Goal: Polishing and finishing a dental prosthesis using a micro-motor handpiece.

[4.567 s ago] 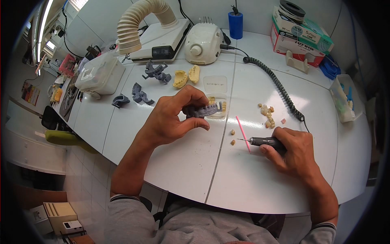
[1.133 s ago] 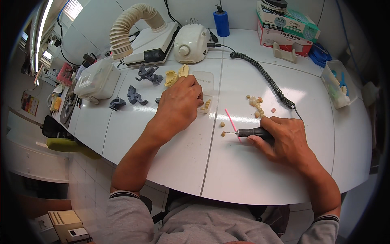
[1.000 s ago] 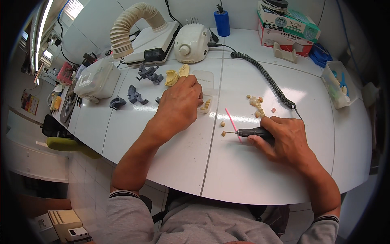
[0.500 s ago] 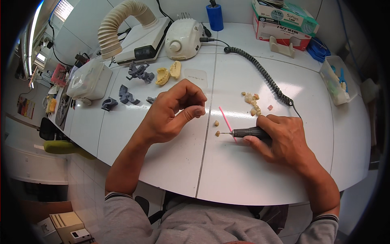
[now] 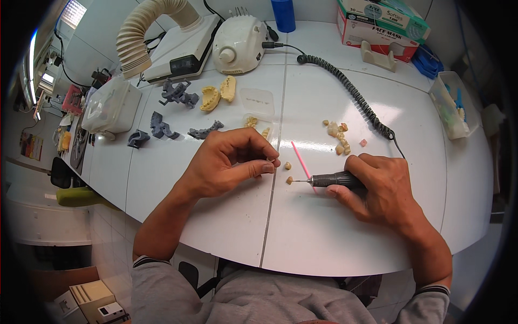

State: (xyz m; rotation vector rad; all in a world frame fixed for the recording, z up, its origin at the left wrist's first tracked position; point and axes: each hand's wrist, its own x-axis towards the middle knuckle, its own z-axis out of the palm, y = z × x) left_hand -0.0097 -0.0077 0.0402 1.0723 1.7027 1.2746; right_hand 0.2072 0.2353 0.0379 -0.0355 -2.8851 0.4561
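Two hands rest on a white table (image 5: 226,227), and the likeliest trouble is small parts getting away from you. Your left hand (image 5: 226,164) is curled, thumb and forefinger (image 5: 267,168) pinched narrowly together; something tiny may sit between them, but I cannot tell, as it is hidden or too small to see. If the pinch slackens, anything held there could drop and roll off among the other pieces. Your right hand (image 5: 380,189) is wrapped firmly around a dark handpiece (image 5: 334,179), lying almost flat, its thin bur pointing left. Just off the bur tip lies one loose tooth (image 5: 289,180), touching the table and not gripped by anyone; a second tooth (image 5: 287,166) sits just beside your left fingertips. A nudge from the bur could flick either one away. A pink stick (image 5: 300,160) lies slanted between the hands, its lower end running under the handpiece, so it could be dragged along. The coiled cord (image 5: 345,86) trails back past a cluster of teeth (image 5: 339,134) near your right hand; a pull on it could scatter them. Both loose teeth lie between your hands, nearer your left fingers than your right.
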